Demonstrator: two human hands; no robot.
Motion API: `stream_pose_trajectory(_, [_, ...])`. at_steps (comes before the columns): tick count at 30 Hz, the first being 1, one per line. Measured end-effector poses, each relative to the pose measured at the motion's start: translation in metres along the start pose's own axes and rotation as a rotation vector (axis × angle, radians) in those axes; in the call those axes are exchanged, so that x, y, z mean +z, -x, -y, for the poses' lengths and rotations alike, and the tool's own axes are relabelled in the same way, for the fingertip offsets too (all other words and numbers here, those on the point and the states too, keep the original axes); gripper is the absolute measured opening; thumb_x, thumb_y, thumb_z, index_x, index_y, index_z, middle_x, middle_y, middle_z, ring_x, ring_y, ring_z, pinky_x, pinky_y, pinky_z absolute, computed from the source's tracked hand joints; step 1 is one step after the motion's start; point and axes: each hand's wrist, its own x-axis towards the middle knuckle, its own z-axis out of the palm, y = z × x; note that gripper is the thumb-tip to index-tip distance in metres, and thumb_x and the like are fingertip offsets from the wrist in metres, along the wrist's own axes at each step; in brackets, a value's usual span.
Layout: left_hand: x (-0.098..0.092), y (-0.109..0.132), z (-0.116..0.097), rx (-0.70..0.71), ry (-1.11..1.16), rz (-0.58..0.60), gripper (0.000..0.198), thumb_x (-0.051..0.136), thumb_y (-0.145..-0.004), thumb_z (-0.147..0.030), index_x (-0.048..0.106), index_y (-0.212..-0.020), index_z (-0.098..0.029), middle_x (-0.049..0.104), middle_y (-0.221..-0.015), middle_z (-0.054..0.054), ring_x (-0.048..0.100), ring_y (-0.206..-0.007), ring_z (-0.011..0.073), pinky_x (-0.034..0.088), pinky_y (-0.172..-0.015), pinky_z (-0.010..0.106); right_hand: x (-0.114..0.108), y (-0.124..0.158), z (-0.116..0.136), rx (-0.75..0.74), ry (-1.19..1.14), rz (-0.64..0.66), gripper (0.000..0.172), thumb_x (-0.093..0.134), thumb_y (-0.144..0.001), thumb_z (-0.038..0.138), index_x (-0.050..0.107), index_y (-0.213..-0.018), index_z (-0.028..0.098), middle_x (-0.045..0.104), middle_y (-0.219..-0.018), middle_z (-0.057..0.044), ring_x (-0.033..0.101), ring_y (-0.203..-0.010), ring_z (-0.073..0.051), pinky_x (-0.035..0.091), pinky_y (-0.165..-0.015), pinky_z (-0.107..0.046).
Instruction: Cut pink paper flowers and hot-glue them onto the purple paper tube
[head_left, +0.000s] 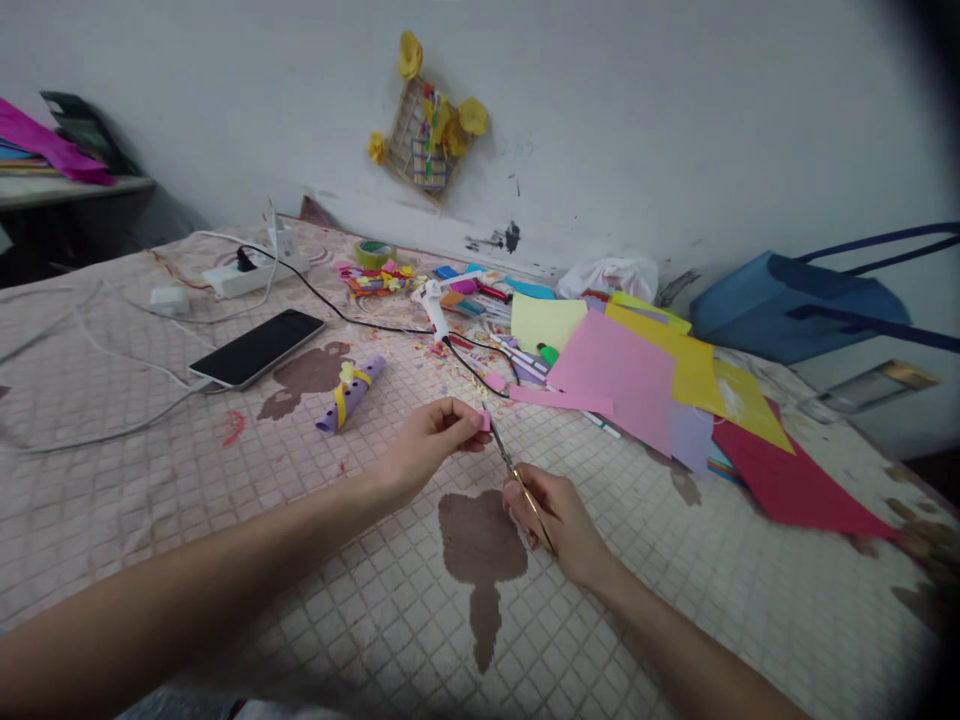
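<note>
From my remote feed, I see the left hand (441, 428) pinching a pink scrap (485, 421), seemingly to steady it beside, perhaps touching, the scissors (509, 461) the right hand (561, 510) clasps.

Left hand (442, 435) and right hand (559, 515) bare. Fingers (459, 430) slim. Wrists (386, 485) bare, narrow. Left forearm (225, 582), right forearm (667, 625) bare to edge of view, slender, widening from wrists. Finer skin markings too blurred to tell.
</note>
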Motion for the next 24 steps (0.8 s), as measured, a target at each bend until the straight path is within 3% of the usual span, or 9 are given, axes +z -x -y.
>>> stream_pose_trajectory(24, [0.0007, 0.0007, -0.0017, -0.006, -0.009, -0.004, 0.016, 0.066, -0.073, -0.026, 0.057, -0.071, -0.013, 0.062, -0.069, 0.0, 0.057, -0.066, 0.0095, 0.044, -0.069, 0.024, -0.0021, 0.0006, -0.0002, 0.012, -0.002, 0.014, 0.038, 0.044, -0.085, 0.049, 0.045, -0.063, 0.018, 0.041, -0.049, 0.005, 0.037, -0.045, -0.009, 0.025, -0.043, -0.022])
